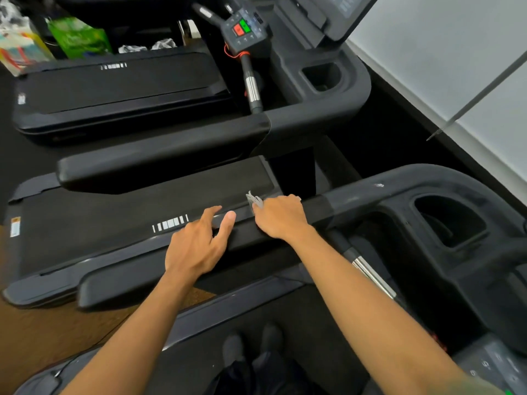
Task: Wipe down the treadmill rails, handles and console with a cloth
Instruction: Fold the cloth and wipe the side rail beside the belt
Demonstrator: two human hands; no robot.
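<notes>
I stand on a black treadmill, and its left handrail [148, 273] runs across the middle of the view. My right hand [278, 218] is closed on a small grey cloth [253, 200] and presses it onto the rail's upper end. Only a corner of the cloth sticks out past the fingers. My left hand [196, 243] lies flat on the same rail just beside it, fingers spread, holding nothing. The console [490, 363] shows at the lower right, with a chrome pulse grip [370, 273] under my right forearm.
A second treadmill [137, 212] stands alongside, with its own rail [159, 163], console buttons [242, 28] and cup holder [322, 75]. A third belt [114, 86] lies beyond. Packages and a green bag [77, 38] sit at the far left. A white wall [456, 52] is at the right.
</notes>
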